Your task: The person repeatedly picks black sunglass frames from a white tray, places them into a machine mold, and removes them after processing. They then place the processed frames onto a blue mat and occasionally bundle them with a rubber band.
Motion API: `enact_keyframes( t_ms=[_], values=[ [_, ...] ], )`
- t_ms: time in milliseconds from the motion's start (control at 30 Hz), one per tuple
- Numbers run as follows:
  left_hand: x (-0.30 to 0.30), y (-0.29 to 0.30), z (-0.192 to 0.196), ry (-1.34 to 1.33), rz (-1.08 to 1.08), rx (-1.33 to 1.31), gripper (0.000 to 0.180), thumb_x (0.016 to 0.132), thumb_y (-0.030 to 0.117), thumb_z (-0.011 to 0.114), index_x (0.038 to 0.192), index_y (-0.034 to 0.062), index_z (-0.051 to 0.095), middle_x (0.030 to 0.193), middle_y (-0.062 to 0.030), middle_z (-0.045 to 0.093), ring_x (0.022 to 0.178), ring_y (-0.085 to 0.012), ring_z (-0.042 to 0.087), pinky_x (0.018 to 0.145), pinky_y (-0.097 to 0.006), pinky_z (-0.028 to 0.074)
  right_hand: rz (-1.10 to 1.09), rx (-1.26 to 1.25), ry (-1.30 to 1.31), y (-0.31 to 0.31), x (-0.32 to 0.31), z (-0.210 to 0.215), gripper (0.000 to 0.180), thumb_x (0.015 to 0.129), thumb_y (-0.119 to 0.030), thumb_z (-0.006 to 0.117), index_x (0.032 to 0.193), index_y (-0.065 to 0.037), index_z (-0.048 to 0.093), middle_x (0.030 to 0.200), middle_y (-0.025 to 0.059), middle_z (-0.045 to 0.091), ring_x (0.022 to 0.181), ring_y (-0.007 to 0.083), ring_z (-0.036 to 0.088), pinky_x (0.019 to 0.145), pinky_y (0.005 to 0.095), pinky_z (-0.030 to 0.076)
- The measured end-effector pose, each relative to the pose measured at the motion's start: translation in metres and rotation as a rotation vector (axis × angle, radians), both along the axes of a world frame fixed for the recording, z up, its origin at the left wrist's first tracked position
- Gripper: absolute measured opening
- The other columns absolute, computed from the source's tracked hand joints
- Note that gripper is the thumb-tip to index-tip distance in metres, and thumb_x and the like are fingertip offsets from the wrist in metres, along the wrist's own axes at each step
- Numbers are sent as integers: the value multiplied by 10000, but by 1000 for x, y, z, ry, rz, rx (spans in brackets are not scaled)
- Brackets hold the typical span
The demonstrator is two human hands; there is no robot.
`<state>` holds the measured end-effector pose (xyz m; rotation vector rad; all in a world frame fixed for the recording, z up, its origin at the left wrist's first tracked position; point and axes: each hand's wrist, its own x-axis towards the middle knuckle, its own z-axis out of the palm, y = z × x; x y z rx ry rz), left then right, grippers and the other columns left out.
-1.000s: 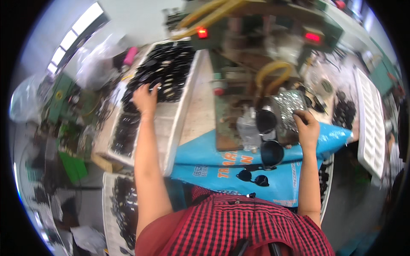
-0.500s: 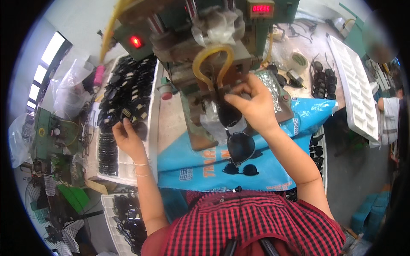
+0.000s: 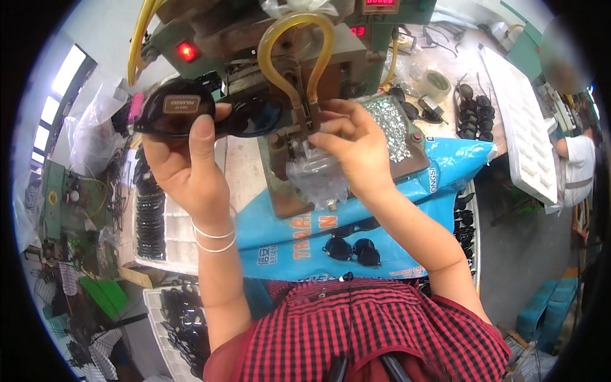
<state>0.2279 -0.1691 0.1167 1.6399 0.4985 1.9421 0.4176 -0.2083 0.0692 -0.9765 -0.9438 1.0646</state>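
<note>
Nearest to us we see our own red-and-black checked shirt, with both forearms rising from it toward the bench. Just beyond the shirt a blue plastic sack is spread over the bench edge, and one pair of dark sunglasses lies on it, untouched, between our two arms.

To our left, white trays hold rows of more dark glasses, and another tray of them sits lower down by our left elbow.

Our left hand, with thin bangles at the wrist, is closed around a pair of black sunglasses; the thumb presses flat on the front just below the lens that bears a small label, and the fingers wrap behind. The glasses are held up in the air, level, just left of the machine's working head.

Our right hand is at the machine's clamp, fingertips pinching near the metal fitting under the yellow hose loop; we cannot tell whether it grips the right end of the glasses or a part of the machine itself. Crumpled clear plastic hangs just below that hand.

Farther off stands the green machine with its red lamp. To the right lie a roll of tape, more lenses, a long white tray, and another person's white sleeve at the rim.
</note>
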Motion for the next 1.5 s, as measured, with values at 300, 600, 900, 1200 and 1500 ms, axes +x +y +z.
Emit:
enact_keyframes(
  t_ms=[300,600,900,1200,1500],
  values=[
    [5,-22,-14,86,-65,-4,202,927,-18,562,1124,-30,520,987,-174,662,841,-220,664,763,-341,553,23,96,-179,-29,4,0,585,828,13,666,1375,11,459,1154,121,662,1233,207,537,1050,337,395],
    [31,-29,-53,828,73,760,170,709,43,662,858,61,582,1064,-138,713,721,-218,667,563,-301,542,-506,110,-1407,-2,116,-97,257,737,-118,737,993,-93,722,1203,190,635,1210,390,545,990,453,464],
    [30,-25,-65,803,146,751,147,630,132,680,770,107,644,1077,-72,716,682,-165,609,552,-275,513,-572,210,-1395,11,116,-105,190,767,-88,670,926,12,640,1049,201,643,1021,407,583,889,472,476],
    [-27,-66,-86,888,452,370,308,706,16,718,1010,41,672,1151,-142,683,1051,-336,657,944,-480,502,-487,207,-1280,11,110,-88,130,840,-77,660,954,-39,709,954,146,686,947,333,631,849,406,484],
    [-214,90,-133,1654,1201,-230,242,727,76,653,966,49,675,1327,-176,569,1142,-386,540,1015,-489,396,-504,41,-1082,10,105,-85,162,823,-55,711,978,-9,709,916,135,707,897,247,691,816,343,518]
  ],
)
